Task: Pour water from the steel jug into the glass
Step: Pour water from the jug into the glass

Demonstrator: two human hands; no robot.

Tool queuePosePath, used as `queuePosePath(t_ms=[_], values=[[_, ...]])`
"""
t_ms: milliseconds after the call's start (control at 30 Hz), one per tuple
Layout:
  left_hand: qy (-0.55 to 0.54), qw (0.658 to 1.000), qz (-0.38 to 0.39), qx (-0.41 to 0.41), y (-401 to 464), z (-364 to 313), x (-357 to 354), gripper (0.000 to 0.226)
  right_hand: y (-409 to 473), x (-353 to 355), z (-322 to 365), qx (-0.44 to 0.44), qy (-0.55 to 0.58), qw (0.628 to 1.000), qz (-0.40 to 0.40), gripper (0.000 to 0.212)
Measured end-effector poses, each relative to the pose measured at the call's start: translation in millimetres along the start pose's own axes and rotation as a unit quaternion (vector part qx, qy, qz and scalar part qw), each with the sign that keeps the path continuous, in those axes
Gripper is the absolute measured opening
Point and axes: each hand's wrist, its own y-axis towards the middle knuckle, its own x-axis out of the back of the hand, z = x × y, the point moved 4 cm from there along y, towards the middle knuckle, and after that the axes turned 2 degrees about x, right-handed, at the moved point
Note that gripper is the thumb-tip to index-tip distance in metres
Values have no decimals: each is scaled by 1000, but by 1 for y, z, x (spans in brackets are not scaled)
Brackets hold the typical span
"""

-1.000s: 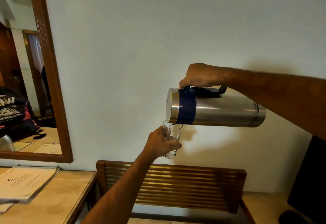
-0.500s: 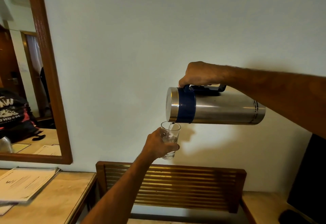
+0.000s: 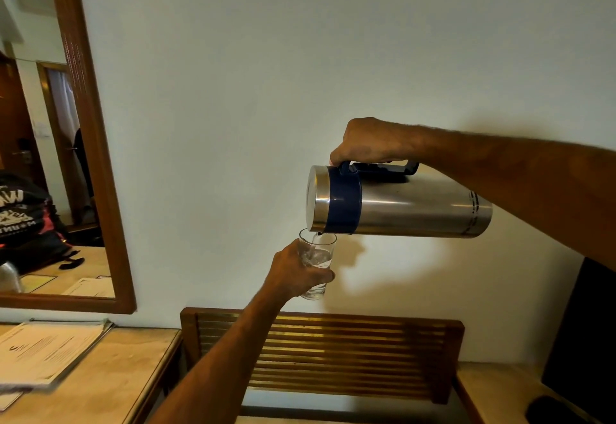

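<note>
The steel jug (image 3: 416,208), with a blue band and blue handle, lies nearly level in the air before the white wall, its lid end to the left. My right hand (image 3: 370,141) grips the handle from above. Just under the jug's spout is a clear glass (image 3: 318,250), held upright in my left hand (image 3: 298,272), whose fingers wrap its lower half. A thin stream of water runs from the spout into the glass, and water churns inside it.
A slatted wooden chair back (image 3: 320,353) stands below the hands. A stone-topped table (image 3: 110,380) with papers (image 3: 43,353) is at the lower left, under a wood-framed mirror (image 3: 100,156). A dark screen (image 3: 583,333) stands at the right on another table.
Water now flows into the glass and its level has risen. Jug and glass have stayed almost in place, the jug tipped slightly further.
</note>
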Motion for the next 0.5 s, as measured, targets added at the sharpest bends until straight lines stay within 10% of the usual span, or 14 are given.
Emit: queuePosePath(t_ms=[500], values=[[-16, 1000, -15, -7, -7, 0, 11, 62, 1, -2, 21, -7, 0, 1000, 4, 35]])
